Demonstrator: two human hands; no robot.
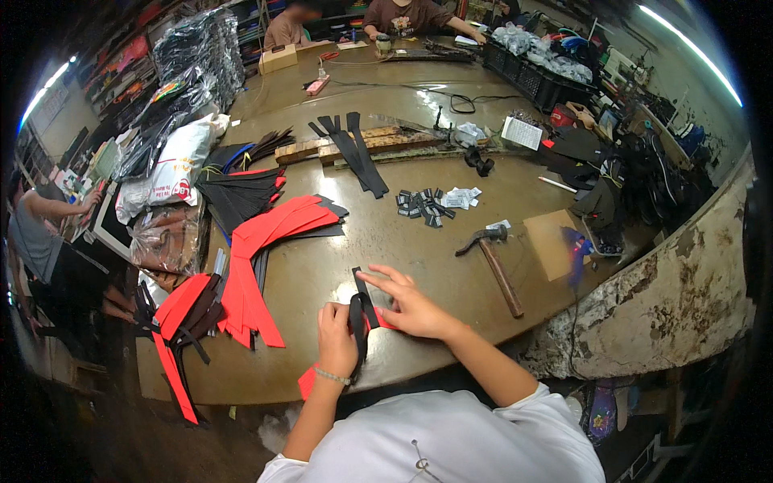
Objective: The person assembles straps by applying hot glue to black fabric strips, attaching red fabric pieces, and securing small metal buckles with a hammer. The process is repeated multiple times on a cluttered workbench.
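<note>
L hand [336, 334] grips black strip [359, 330] by tabletop's [302, 282] near edge; R hand [415, 306] spread w/ fingers at strip's far end; looks like lining-up step, next move prob needs holding it flat

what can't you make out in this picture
All in the head view:
Left hand: fingertips, hidden by its own curled fingers.
Red piece: full outline, covered by the left forearm.
Small black pieces: fine markings, too small.
White shirt: lower part, cut off by the bottom edge.
</note>
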